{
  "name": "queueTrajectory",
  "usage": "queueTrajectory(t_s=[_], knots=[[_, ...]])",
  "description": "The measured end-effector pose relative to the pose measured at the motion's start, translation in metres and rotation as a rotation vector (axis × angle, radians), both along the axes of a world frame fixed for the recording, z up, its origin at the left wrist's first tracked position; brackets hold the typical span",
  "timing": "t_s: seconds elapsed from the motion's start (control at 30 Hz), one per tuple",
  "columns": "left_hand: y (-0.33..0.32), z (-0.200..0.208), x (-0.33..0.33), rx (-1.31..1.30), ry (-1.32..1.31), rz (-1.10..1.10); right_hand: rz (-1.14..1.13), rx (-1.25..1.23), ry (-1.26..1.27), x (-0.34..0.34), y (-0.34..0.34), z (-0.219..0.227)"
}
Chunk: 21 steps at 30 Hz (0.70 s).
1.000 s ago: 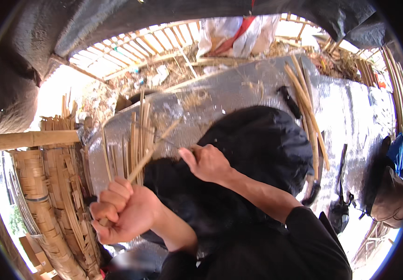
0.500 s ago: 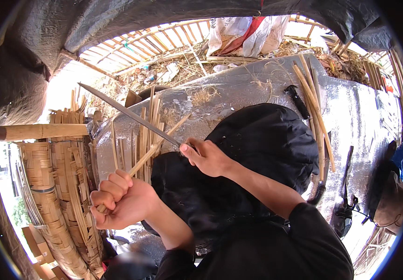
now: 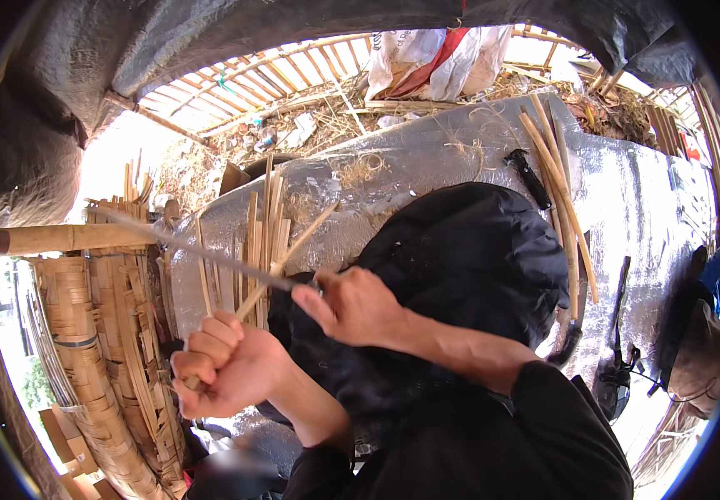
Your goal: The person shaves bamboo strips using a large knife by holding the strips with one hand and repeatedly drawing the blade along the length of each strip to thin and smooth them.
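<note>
the left hand (image 3: 226, 367), toward 8 o'clock, is curled in a fist around the lower end of a pale, bamboo-like stick (image 3: 306, 236), pinching it firmly in the palm; the stick slants out toward 1 o'clock, its free tip near a cluster of upright strips (image 3: 260, 237) at 9 o'clock. the right hand (image 3: 356, 308), a little below centre toward 6 o'clock, is wrapped round the handle end of a long knife (image 3: 201, 254), thumb forward by the base of the blade, which points to 10 o'clock and crosses the stick. whether the edge touches it i cannot tell; the blade is blurred.

the stick looks light, stiff and dry, probably springy along its length and apt to split or splinter along the grain. it is best held low, well back from the crossing; the knife seems heavier, to be taken by the handle only.

more sticks (image 3: 580, 225) lie on a silvery sheet (image 3: 643, 200) at 3 o'clock. a pale sack (image 3: 468, 67) with a red band, at 1 o'clock, bears some dark printing, cut short by folds; no label shows on the stick or knife.
</note>
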State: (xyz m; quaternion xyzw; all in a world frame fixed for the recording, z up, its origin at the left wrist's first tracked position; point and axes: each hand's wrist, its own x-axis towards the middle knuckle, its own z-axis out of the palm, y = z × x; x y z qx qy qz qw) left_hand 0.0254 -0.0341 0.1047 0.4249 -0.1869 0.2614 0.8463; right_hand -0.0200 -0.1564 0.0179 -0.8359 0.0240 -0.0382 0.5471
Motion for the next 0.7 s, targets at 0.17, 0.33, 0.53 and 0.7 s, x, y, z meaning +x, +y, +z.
queueTrajectory(t_s=[0.17,0.33,0.53,0.7], knots=[[-0.008,-0.007,-0.004,0.017,-0.061,-0.051,-0.167,-0.028,0.076,0.004,-0.020,-0.053],[-0.015,0.000,-0.001,0.016,0.012,0.099,-0.046,0.112,0.010,-0.016,-0.002,-0.033],[0.002,0.001,0.009,0.038,-0.054,0.022,-0.025,0.066,0.235,-0.003,-0.012,-0.057],[0.005,0.001,0.014,0.010,0.036,0.043,-0.216,-0.194,0.082,0.013,-0.030,-0.119]])
